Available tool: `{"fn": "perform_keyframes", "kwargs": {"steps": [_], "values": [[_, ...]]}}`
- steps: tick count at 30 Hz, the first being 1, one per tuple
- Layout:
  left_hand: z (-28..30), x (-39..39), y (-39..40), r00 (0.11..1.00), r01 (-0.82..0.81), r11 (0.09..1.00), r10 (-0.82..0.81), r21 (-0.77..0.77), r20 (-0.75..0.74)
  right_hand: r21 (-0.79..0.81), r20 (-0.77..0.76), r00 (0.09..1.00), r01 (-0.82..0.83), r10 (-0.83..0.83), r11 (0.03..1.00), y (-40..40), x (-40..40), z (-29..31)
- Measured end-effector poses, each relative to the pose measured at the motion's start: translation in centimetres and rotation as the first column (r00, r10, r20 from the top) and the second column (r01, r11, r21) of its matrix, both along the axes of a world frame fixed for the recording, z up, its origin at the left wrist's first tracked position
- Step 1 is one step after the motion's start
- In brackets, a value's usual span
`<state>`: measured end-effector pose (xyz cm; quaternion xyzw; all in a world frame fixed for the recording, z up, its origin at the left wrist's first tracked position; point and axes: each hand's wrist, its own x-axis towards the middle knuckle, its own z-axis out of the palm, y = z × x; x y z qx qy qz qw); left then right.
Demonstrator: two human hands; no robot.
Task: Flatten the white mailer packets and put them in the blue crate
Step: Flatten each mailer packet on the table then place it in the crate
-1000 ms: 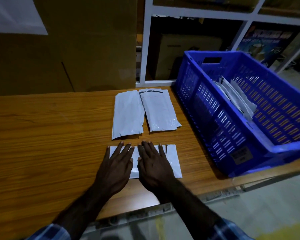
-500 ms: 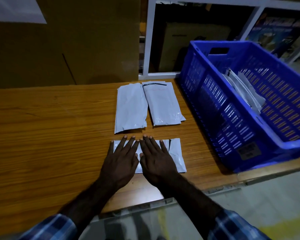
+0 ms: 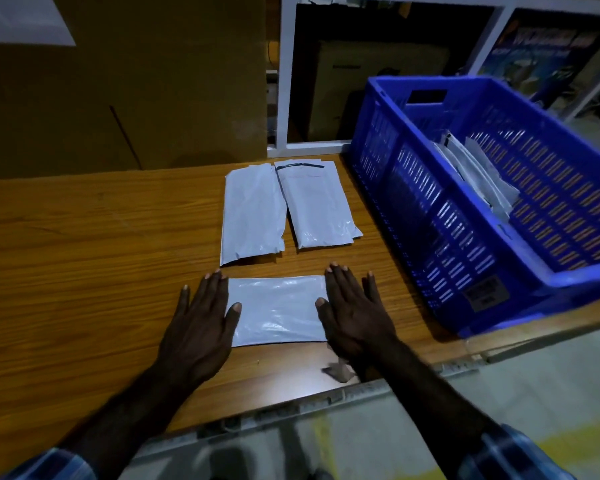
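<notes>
Hands spread apart: left hand (image 3: 201,320), right hand (image 3: 352,310) flat on mailer (image 3: 278,310) ends.

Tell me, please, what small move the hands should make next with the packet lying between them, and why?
Probably pick it up and carry it right to the blue crate. The near packet already looks flat, with the left hand and right hand resting open at its two ends. The crate already holds other packets, and two more packets wait farther back on the table.
</notes>
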<state>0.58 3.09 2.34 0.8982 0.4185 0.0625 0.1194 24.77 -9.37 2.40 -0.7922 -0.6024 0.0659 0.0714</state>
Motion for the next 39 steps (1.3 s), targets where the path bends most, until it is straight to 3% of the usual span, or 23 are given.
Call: {"fn": "perform_keyframes", "kwargs": {"steps": [4, 11, 16, 20, 25, 27, 29, 31, 32, 34, 36, 39], "values": [[1.1, 4.3, -1.7, 0.995, 0.092, 0.991, -0.095, 0.093, 0.027, 0.133, -0.068, 0.989, -0.12, 0.13, 0.984, 1.9, -3.0, 0.2], [-0.3, 6.1, -1.8, 0.98, 0.163, 0.982, -0.151, 0.095, -0.127, 0.256, 0.068, 0.985, -0.168, 0.156, 0.952, 1.9, -4.5, -1.9], [-0.3, 5.7, -1.6, 0.982, 0.152, 0.986, -0.142, 0.075, -0.126, 0.154, 0.033, 0.99, -0.142, 0.138, 0.978, 1.8, -4.2, -1.3], [-0.9, 1.6, -0.5, 1.0, -0.003, 1.0, 0.003, 0.012, -0.03, -0.014, -0.056, 0.996, 0.066, -0.066, 0.998, 0.2, -1.0, -0.5], [-0.6, -1.9, 0.4, 1.0, -0.02, 0.998, 0.019, -0.057, -0.016, -0.067, -0.108, 0.987, 0.109, -0.116, 0.992, -0.8, 0.2, 0.0], [0.4, -1.6, 0.1, 0.995, -0.03, 0.997, 0.036, -0.066, 0.088, 0.006, -0.131, 0.986, 0.104, -0.102, 0.995, -0.5, -0.1, 0.8], [1.4, -1.1, 0.1, 0.966, 0.038, 0.995, -0.06, 0.089, 0.253, 0.186, -0.141, 0.988, 0.083, -0.057, 0.979, -0.1, -0.7, 1.9], [1.8, -0.3, 0.4, 0.931, 0.134, 0.953, -0.215, 0.272, 0.296, 0.32, -0.156, 0.988, 0.067, -0.017, 0.945, 0.7, -1.3, 2.7], [2.2, 0.2, 0.7, 0.921, 0.173, 0.948, -0.252, 0.268, 0.298, 0.324, -0.157, 0.988, 0.053, -0.001, 0.945, 1.1, -1.5, 3.0], [2.5, 0.8, 1.8, 0.923, 0.196, 0.968, -0.236, 0.157, 0.303, 0.19, -0.174, 0.984, 0.007, 0.026, 0.982, 1.9, -1.5, 3.5], [2.1, 1.0, 2.5, 0.963, 0.224, 0.973, -0.231, 0.064, 0.142, 0.001, -0.224, 0.974, -0.022, 0.022, 1.0, 2.1, -1.0, 3.4], [1.2, 0.6, 3.0, 0.97, 0.241, 0.971, -0.241, 0.001, 0.005, -0.045, -0.229, 0.972, -0.06, 0.048, 0.997, 2.0, -0.6, 3.4]]}}
